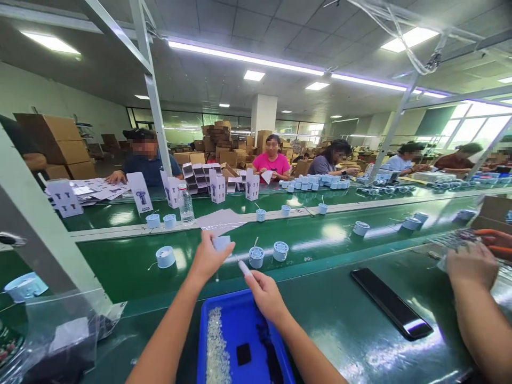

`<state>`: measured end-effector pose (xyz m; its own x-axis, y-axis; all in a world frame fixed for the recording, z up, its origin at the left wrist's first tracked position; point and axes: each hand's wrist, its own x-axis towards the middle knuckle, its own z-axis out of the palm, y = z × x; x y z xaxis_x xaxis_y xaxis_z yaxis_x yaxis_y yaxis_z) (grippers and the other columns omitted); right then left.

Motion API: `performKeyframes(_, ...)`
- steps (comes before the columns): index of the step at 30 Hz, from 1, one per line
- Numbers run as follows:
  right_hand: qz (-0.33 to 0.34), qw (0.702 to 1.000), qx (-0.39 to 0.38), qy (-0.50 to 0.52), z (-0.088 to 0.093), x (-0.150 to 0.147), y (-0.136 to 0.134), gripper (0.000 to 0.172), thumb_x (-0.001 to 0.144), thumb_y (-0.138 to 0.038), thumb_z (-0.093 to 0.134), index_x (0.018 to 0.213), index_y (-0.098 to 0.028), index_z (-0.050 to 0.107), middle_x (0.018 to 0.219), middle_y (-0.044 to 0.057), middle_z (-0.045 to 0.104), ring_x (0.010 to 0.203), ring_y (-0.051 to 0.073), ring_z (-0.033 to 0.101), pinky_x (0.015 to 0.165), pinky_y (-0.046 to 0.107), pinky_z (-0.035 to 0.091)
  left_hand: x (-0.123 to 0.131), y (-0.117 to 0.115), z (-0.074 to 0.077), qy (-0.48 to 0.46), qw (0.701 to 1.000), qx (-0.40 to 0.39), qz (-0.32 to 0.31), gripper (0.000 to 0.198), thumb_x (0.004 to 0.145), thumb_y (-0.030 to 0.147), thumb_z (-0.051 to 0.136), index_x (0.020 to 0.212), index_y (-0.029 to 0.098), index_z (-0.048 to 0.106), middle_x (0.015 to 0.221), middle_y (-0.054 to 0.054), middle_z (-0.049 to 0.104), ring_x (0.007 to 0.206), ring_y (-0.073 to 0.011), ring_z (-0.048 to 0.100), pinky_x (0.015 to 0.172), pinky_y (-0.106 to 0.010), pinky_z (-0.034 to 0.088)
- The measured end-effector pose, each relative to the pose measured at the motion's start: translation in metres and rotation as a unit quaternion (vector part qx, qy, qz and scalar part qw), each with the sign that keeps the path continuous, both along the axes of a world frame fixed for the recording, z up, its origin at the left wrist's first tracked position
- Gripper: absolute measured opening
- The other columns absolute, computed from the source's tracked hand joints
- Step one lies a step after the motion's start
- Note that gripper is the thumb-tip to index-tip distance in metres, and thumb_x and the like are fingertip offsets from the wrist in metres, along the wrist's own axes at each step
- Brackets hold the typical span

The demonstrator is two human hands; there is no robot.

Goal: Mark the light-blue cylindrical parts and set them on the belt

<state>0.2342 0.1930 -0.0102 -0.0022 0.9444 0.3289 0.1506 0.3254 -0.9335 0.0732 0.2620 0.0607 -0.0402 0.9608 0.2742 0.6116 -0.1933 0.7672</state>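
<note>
My left hand (208, 258) is raised over the green conveyor belt (132, 266), its fingers closed round a small pale-blue round part (221, 243). My right hand (264, 293) sits just right of it above the blue tray (240, 325), pinching a thin white stick-like tool (244, 268) whose tip points toward the held part. Two more pale-blue round parts (256, 257) (280, 250) stand on the belt just beyond my hands. The tray holds a strip of tiny clear pieces (216, 346) and some dark bits.
A black phone (390, 310) lies on the bench to the right. A co-worker's hand (472, 264) works at the right edge. Another blue part (165, 256) and a water bottle (186, 204) stand to the left. Clear plastic bags (60, 336) lie lower left. Several people sit opposite.
</note>
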Motion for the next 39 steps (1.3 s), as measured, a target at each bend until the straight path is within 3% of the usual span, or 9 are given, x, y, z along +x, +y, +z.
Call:
performKeyframes(3,-0.100,0.995,0.007,0.007,-0.008,0.011,0.012,0.042,0.088,-0.051,0.044,0.070,-0.016,0.057,0.056,-0.005,0.033,0.053,0.010,0.030,0.047,0.022,0.025,-0.025,0.014,-0.014,0.162,0.986,-0.044,-0.002,0.055,0.065,0.044,0.067,0.107,0.021,0.040,0.098,-0.009,0.057,0.084,-0.0260,0.059,0.070,-0.032,0.042)
performKeyframes(7,-0.199,0.979,0.040,-0.015,-0.022,0.028,0.028,0.042,0.092,-0.048,0.036,0.078,-0.016,0.058,0.061,-0.003,0.043,0.055,0.012,0.038,0.051,0.022,0.034,-0.028,0.019,-0.038,0.331,0.940,-0.087,-0.012,0.047,0.069,0.028,0.063,0.115,0.024,0.052,0.114,-0.012,0.050,0.106,-0.0300,0.052,0.085,-0.036,0.041)
performKeyframes(14,-0.184,0.966,0.126,-0.129,-0.045,0.044,0.061,0.033,0.090,-0.041,0.042,0.094,-0.020,0.067,0.106,0.010,0.064,0.100,0.023,0.056,0.089,0.037,0.044,-0.003,0.012,-0.041,0.341,0.938,-0.027,-0.049,0.047,0.078,0.027,0.054,0.126,0.024,0.053,0.135,-0.014,0.042,0.126,-0.0317,0.034,0.101,-0.046,0.029)
performKeyframes(19,-0.171,0.955,0.131,-0.206,-0.057,0.041,0.064,0.019,0.085,-0.029,0.052,0.089,-0.025,0.071,0.107,0.008,0.063,0.095,0.026,0.056,0.088,0.043,0.045,0.013,0.002,-0.030,0.278,0.951,-0.010,-0.132,0.033,0.079,0.028,0.054,0.111,0.025,0.062,0.121,-0.009,0.054,0.116,-0.0278,0.044,0.097,-0.041,0.034)
performKeyframes(26,-0.224,0.935,0.132,-0.242,-0.055,0.043,0.062,0.022,0.087,-0.026,0.048,0.093,-0.021,0.069,0.103,0.011,0.054,0.092,0.026,0.050,0.086,0.048,0.044,0.016,0.004,-0.039,0.162,0.969,-0.040,-0.180,0.021,0.076,0.030,0.056,0.090,0.015,0.064,0.097,-0.010,0.062,0.094,-0.0240,0.055,0.084,-0.034,0.040)
performKeyframes(31,-0.175,0.926,0.194,-0.273,-0.023,0.025,0.036,0.026,0.090,-0.029,0.047,0.107,-0.021,0.066,0.090,0.009,0.056,0.086,0.024,0.050,0.081,0.042,0.046,0.042,-0.005,-0.040,-0.142,0.935,-0.196,-0.257,0.046,0.073,0.062,0.054,0.071,0.017,0.056,0.066,-0.003,0.057,0.072,-0.0195,0.056,0.064,-0.029,0.041)
performKeyframes(34,-0.115,0.936,0.203,-0.263,-0.004,0.019,0.029,0.030,0.094,-0.028,0.041,0.112,-0.021,0.063,0.090,0.007,0.059,0.086,0.021,0.054,0.080,0.036,0.047,0.055,-0.012,-0.033,-0.308,0.903,-0.215,-0.207,0.057,0.066,0.073,0.053,0.078,0.017,0.052,0.066,-0.001,0.056,0.066,-0.0163,0.057,0.058,-0.027,0.043)
performKeyframes(37,-0.184,0.936,0.092,-0.287,0.002,0.028,0.043,0.034,0.096,-0.027,0.033,0.106,-0.021,0.065,0.102,0.009,0.059,0.101,0.022,0.054,0.090,0.037,0.043,0.045,-0.014,-0.016,-0.344,0.916,-0.164,-0.128,0.060,0.060,0.075,0.057,0.074,0.018,0.046,0.060,0.003,0.053,0.053,-0.0130,0.055,0.053,-0.026,0.044)
performKeyframes(39,-0.222,0.925,0.034,-0.307,-0.001,0.039,0.061,0.028,0.089,-0.030,0.049,0.110,-0.017,0.063,0.115,0.015,0.054,0.111,0.029,0.050,0.095,0.044,0.039,0.029,-0.011,-0.003,-0.365,0.916,-0.140,-0.093,0.059,0.058,0.074,0.059,0.072,0.019,0.043,0.054,0.006,0.048,0.045,-0.0110,0.050,0.046,-0.025,0.042)
